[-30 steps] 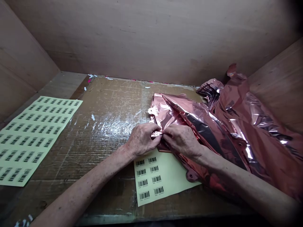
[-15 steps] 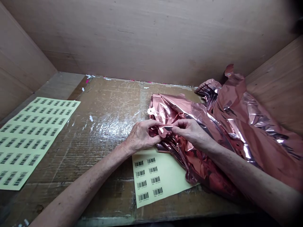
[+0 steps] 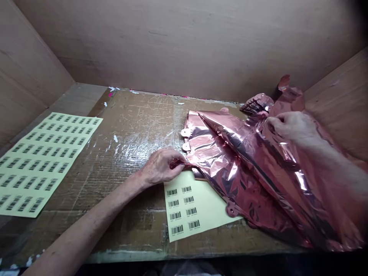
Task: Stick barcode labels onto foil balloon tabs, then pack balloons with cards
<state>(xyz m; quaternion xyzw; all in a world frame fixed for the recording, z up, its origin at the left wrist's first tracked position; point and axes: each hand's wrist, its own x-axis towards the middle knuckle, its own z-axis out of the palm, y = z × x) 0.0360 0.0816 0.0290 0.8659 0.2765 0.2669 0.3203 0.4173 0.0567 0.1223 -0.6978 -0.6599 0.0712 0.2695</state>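
Note:
A rose-gold foil balloon (image 3: pixel 227 157) lies spread and creased on the right side of the worktop, with small holed tabs along its edges. My left hand (image 3: pixel 165 165) pinches its left corner between thumb and fingers. Farther back on the right, my right hand (image 3: pixel 290 124) has its fingers curled on the foil beside a fanned stack of foil edges (image 3: pixel 257 103); the forearm behind it is smeared by motion. Under the balloon's front edge lies a pale yellow barcode label sheet (image 3: pixel 186 226), partly covered, with two columns of labels showing.
A fuller barcode label sheet (image 3: pixel 43 153) rests at the left. Taped cardboard (image 3: pixel 138 119) covers the worktop, and wooden panels (image 3: pixel 172 46) enclose the back and sides. More crumpled foil leans against the right panel (image 3: pixel 342 96). Small white scraps dot the back edge.
My right hand has left the corner beside my left hand and moved right and back onto the foil. The balloon now lies flatter and wider. My left hand keeps its pinch.

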